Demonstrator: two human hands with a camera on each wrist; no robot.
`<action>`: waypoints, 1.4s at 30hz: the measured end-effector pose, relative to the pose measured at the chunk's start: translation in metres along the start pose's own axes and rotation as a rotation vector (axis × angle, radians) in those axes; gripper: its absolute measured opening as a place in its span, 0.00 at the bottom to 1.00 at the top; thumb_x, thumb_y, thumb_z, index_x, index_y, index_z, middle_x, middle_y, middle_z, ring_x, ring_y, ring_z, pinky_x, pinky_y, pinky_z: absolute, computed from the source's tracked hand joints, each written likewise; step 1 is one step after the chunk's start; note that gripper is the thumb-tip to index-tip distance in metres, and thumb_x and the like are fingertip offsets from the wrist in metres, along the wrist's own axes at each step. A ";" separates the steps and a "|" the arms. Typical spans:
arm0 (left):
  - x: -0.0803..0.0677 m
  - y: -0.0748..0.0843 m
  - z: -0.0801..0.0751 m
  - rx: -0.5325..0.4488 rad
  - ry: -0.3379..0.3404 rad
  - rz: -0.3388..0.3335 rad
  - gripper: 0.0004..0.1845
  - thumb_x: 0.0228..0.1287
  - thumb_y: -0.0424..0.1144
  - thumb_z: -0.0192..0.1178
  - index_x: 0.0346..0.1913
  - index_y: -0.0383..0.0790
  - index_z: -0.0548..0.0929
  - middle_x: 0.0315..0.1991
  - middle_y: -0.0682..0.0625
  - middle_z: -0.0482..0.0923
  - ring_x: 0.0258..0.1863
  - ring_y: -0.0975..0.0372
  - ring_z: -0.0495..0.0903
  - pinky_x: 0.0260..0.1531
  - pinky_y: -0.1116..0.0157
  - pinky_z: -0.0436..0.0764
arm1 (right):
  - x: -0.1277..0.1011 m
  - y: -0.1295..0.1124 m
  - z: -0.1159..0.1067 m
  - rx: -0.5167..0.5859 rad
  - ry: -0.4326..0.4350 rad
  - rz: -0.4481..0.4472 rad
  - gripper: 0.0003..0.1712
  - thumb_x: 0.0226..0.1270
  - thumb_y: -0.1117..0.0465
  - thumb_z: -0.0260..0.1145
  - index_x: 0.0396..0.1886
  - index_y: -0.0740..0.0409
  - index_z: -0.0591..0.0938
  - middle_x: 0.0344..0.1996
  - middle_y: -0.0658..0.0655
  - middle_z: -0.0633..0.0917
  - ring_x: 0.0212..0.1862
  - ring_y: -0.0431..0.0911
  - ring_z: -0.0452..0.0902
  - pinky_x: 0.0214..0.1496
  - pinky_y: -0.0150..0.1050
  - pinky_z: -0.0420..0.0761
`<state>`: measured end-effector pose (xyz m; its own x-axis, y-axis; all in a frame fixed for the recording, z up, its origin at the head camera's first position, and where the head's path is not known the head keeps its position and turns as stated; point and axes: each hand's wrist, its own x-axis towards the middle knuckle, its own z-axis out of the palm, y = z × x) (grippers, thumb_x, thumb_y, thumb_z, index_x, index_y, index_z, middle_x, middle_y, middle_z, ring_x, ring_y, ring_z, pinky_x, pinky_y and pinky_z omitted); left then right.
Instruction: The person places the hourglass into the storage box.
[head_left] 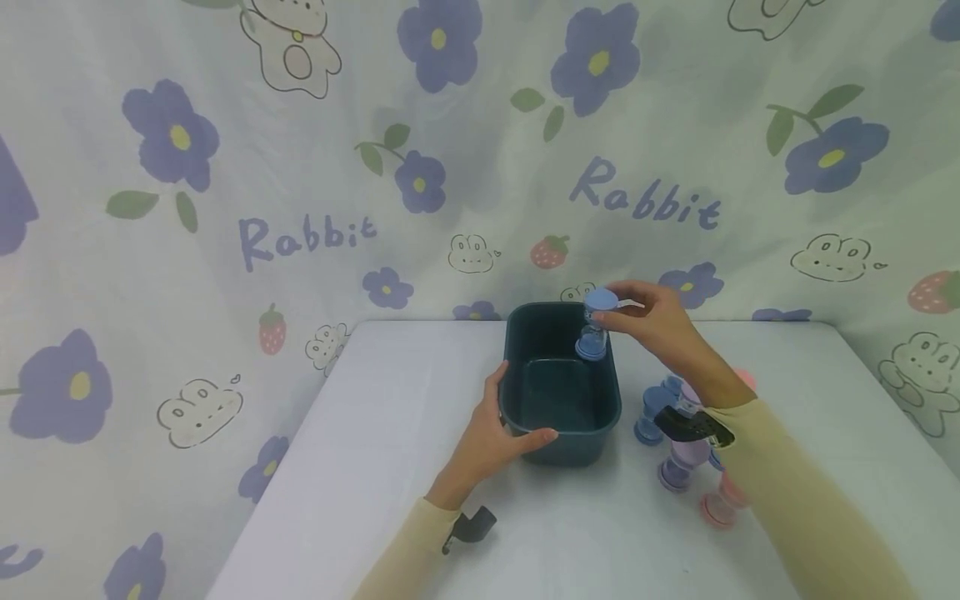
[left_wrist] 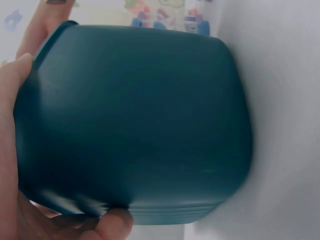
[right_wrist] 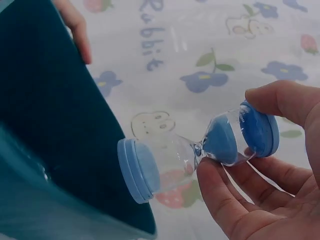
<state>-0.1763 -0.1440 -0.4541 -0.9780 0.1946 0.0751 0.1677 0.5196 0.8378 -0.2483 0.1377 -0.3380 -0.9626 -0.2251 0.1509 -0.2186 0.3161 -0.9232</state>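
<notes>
From my head view, my left hand (head_left: 498,433) grips the near left corner of the dark teal bin (head_left: 562,387), thumb curled over its front rim, with bare white worktop (head_left: 390,433) open to that hand's left. My right hand (head_left: 656,321) pinches a blue sand timer (head_left: 595,325) by its top cap, hanging over the bin's far right rim; more timers (head_left: 678,442) crowd under that wrist. At my left wrist, the bin's outer wall (left_wrist: 135,125) fills the view, thumb (left_wrist: 112,225) at its edge. At my right wrist, fingers (right_wrist: 235,195) and thumb close round the timer's (right_wrist: 200,150) upper bulb, its lower cap just beside the bin's rim (right_wrist: 60,125).
</notes>
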 end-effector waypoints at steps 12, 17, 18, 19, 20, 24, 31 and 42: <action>0.000 -0.002 0.000 -0.011 0.003 0.017 0.65 0.48 0.70 0.75 0.83 0.62 0.44 0.84 0.54 0.53 0.81 0.52 0.60 0.75 0.38 0.66 | 0.026 -0.006 0.030 0.053 -0.032 -0.012 0.32 0.67 0.57 0.73 0.68 0.59 0.76 0.65 0.63 0.79 0.64 0.60 0.80 0.74 0.59 0.76; -0.001 -0.001 -0.001 -0.007 -0.003 0.011 0.65 0.48 0.70 0.75 0.83 0.62 0.44 0.84 0.54 0.53 0.81 0.51 0.60 0.75 0.37 0.66 | 0.038 -0.003 0.042 0.054 -0.031 0.008 0.33 0.65 0.58 0.75 0.67 0.62 0.77 0.66 0.65 0.78 0.68 0.61 0.76 0.75 0.59 0.74; -0.001 -0.001 -0.001 -0.005 -0.002 0.007 0.65 0.48 0.70 0.75 0.83 0.62 0.44 0.84 0.54 0.53 0.81 0.51 0.60 0.75 0.37 0.66 | 0.040 -0.003 0.044 0.053 -0.033 0.013 0.33 0.64 0.58 0.75 0.67 0.62 0.77 0.66 0.66 0.78 0.68 0.62 0.75 0.76 0.59 0.74; -0.001 -0.001 -0.001 -0.004 -0.002 0.007 0.65 0.48 0.70 0.75 0.83 0.62 0.44 0.84 0.54 0.53 0.81 0.51 0.60 0.75 0.37 0.66 | 0.042 -0.002 0.046 0.052 -0.037 0.021 0.33 0.64 0.58 0.75 0.67 0.62 0.77 0.66 0.66 0.78 0.69 0.62 0.75 0.76 0.59 0.74; -0.001 -0.001 -0.001 -0.003 -0.002 0.004 0.65 0.48 0.70 0.75 0.83 0.62 0.44 0.84 0.54 0.53 0.81 0.51 0.60 0.75 0.37 0.66 | 0.044 -0.001 0.048 0.048 -0.040 0.031 0.33 0.64 0.58 0.75 0.67 0.62 0.77 0.66 0.66 0.78 0.69 0.63 0.75 0.75 0.60 0.74; -0.002 -0.001 -0.001 0.006 -0.002 -0.001 0.65 0.48 0.71 0.74 0.83 0.63 0.44 0.84 0.55 0.52 0.82 0.51 0.59 0.75 0.38 0.66 | 0.052 0.002 0.055 0.002 -0.043 0.069 0.34 0.62 0.56 0.76 0.66 0.60 0.77 0.67 0.64 0.78 0.71 0.62 0.73 0.75 0.60 0.73; -0.004 0.000 -0.001 0.014 0.003 0.016 0.65 0.49 0.71 0.74 0.82 0.65 0.42 0.84 0.57 0.51 0.82 0.52 0.59 0.75 0.38 0.65 | 0.063 0.007 0.065 -0.049 -0.069 0.102 0.33 0.61 0.56 0.77 0.64 0.61 0.79 0.61 0.65 0.82 0.63 0.60 0.77 0.71 0.58 0.78; -0.003 0.002 -0.003 0.004 -0.013 0.000 0.65 0.49 0.72 0.73 0.82 0.63 0.43 0.84 0.54 0.52 0.81 0.51 0.60 0.75 0.38 0.66 | 0.079 0.023 0.076 -0.055 -0.119 0.203 0.37 0.58 0.57 0.79 0.66 0.61 0.77 0.65 0.67 0.80 0.63 0.61 0.78 0.71 0.57 0.79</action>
<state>-0.1738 -0.1456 -0.4514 -0.9763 0.2056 0.0682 0.1685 0.5229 0.8356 -0.3169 0.0568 -0.3745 -0.9628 -0.2576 -0.0812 -0.0343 0.4148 -0.9093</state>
